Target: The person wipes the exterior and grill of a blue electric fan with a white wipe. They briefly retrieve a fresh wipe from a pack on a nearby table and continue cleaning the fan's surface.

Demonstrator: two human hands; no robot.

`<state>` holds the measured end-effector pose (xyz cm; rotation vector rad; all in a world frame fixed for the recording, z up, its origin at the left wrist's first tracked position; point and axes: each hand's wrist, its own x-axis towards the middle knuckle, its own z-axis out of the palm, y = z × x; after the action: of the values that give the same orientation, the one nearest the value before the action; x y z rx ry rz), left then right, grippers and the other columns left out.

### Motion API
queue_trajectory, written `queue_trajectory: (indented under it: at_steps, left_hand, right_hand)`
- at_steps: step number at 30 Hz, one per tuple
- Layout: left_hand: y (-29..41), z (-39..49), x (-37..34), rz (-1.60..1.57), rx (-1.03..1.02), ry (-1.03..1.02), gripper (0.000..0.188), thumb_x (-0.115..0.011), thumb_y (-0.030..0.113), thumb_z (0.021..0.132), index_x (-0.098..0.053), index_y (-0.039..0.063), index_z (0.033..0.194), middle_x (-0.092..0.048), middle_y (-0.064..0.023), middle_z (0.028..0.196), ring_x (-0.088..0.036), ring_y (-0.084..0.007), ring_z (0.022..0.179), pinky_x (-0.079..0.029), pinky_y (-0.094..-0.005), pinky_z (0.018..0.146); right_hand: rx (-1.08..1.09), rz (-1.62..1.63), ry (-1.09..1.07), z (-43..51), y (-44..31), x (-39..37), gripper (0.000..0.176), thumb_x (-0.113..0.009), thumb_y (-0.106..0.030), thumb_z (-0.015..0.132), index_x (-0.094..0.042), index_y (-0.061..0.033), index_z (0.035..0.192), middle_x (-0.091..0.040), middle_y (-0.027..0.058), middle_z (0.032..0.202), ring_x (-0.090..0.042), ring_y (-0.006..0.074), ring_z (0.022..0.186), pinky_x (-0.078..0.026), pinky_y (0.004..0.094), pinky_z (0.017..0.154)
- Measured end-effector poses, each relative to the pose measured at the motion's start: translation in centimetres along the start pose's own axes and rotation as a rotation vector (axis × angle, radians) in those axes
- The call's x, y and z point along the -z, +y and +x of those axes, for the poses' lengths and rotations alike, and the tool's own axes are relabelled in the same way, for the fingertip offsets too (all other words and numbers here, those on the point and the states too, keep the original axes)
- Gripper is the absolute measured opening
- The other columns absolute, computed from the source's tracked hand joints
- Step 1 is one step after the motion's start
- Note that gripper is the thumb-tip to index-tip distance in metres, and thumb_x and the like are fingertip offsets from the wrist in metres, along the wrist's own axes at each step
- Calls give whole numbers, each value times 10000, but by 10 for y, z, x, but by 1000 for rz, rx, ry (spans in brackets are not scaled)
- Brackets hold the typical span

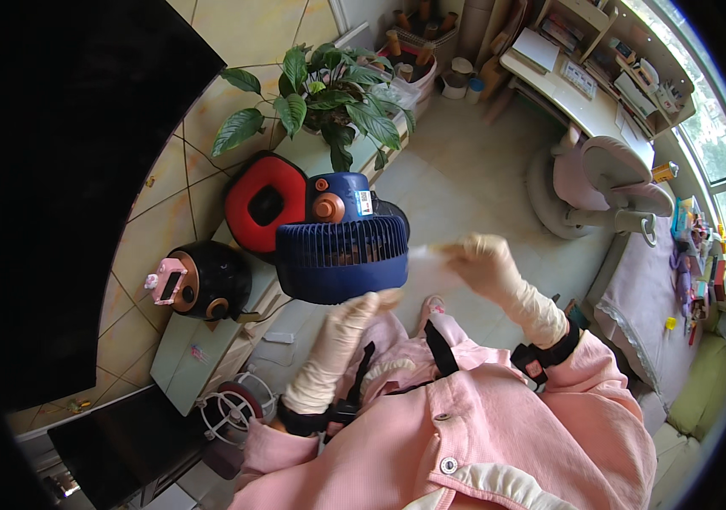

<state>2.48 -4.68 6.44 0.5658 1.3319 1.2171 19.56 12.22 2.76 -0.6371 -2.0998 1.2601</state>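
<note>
A dark blue fan (342, 268) with a slatted housing and a copper-coloured knob stands before me, its round front towards me. My left hand (353, 319), in a cream glove, is at the fan's lower edge; whether it grips the fan cannot be told. To the right of the fan, my gloved right hand (480, 261) holds a thin whitish thing (426, 252), blurred, that reaches towards the fan's side. It may be a cloth or a tissue. Behind the fan lie a red and black ring-shaped cushion (235, 207) and a dark rounded thing (391, 210).
A potted leafy plant (331, 105) stands on the long low cabinet (178, 363), near a black and copper air fryer (222, 280). A swivel chair (592, 172), a desk (592, 102) and a bed (637, 306) are at the right. A white metal rack (235, 405) stands lower left.
</note>
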Motion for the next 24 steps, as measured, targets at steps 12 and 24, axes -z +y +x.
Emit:
queue_trajectory:
  at_steps: [12,24]
  left_hand:
    - [-8,26,119,1016,-572,347,470,-650,213,812,-523,42,1231,-452,-155,1308,-388,-319,1241,-271,-438,1053]
    - [-39,50,108,1252,-534,247,922,-648,431,767,-164,-3,1421,-103,-232,1478,-162,-416,1337,-139,-511,1083]
  right_hand:
    - [184,-750,-228,69,7,-84,311,-584,-39,719,-611,-59,1029,-616,86,1012,-606,273,848,-510,352,720]
    - [245,-708,-469,72,4,-76,289,-614,-55,696,-600,-34,984,-578,55,919,-581,234,793,-477,351,719]
